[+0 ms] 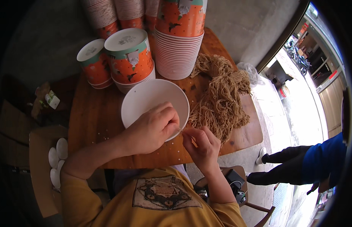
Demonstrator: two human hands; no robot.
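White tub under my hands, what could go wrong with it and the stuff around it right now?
Your left hand reaches over the rim of the white tub, so leaning on it might tip the tub. The tall stack of tubs stands close behind; a knock could topple it. The loose brown yarn lies in a messy heap near your right hand, so strands could snag or tangle.

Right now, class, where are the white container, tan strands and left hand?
White container (143,101), head view: bare interior.
Tan strands (222,99), head view: pile's middle.
Left hand (155,126), head view: back of hand.
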